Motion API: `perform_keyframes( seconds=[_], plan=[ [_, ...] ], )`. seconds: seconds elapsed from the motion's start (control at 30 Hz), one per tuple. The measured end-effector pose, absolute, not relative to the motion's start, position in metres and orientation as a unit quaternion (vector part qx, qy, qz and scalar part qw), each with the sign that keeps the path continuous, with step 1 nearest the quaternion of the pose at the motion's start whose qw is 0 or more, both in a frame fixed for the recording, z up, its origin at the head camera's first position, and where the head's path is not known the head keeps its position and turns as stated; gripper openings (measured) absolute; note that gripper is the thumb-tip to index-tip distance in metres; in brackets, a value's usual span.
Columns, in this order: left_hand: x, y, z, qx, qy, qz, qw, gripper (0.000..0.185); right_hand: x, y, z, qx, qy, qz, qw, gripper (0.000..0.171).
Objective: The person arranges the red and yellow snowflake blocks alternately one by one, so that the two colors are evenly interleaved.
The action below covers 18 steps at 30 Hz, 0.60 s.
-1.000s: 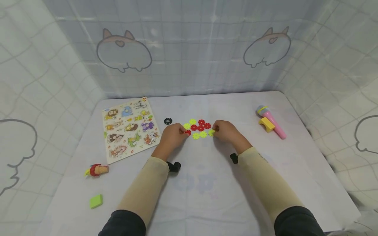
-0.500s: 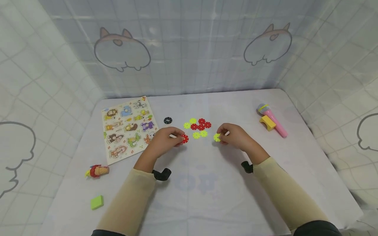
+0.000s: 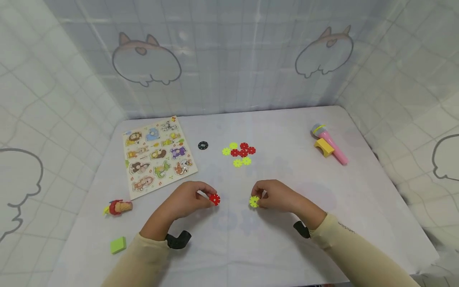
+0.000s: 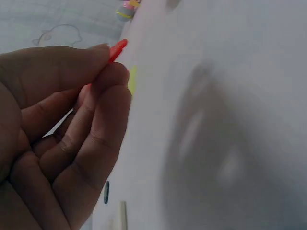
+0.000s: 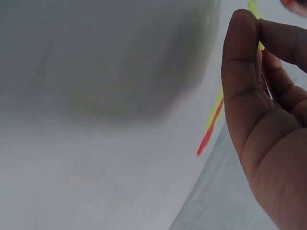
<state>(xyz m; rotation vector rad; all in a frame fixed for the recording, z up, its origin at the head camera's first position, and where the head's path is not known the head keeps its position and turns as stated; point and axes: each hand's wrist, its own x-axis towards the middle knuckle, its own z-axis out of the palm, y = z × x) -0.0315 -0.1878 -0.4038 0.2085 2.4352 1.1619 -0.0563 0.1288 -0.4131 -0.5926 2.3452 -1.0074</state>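
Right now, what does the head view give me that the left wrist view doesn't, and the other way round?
Head only: the right hand pinching a yellow-green snowflake disc, the loose pile of discs farther back, the animal puzzle board, the pink toy microphone and the green block.
Left wrist only: a close look at the thumb and fingers clamping the disc's edge, with the disc seen edge-on.
Both: the left hand pinching the red snowflake disc above the white table.

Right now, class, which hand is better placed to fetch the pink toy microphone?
Right hand, probably. The pink toy microphone lies on its side of the table; the left hand is farther. Both already pinch discs.
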Motion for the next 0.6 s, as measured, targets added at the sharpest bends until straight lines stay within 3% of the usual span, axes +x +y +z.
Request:
perform_keyframes(
  seconds=[0.43,0.6],
  plan=[
    [-0.035,-0.206,-0.431,0.06,0.917,0.336,0.205,0.022,-0.06,0.035,-0.426,-0.284,0.892,-0.262,0.234,0.016],
    [-0.035,-0.208,-0.437,0.076,0.928,0.317,0.182,0.019,-0.058,0.014,-0.425,-0.283,0.908,-0.213,0.225,0.029]
  ],
)
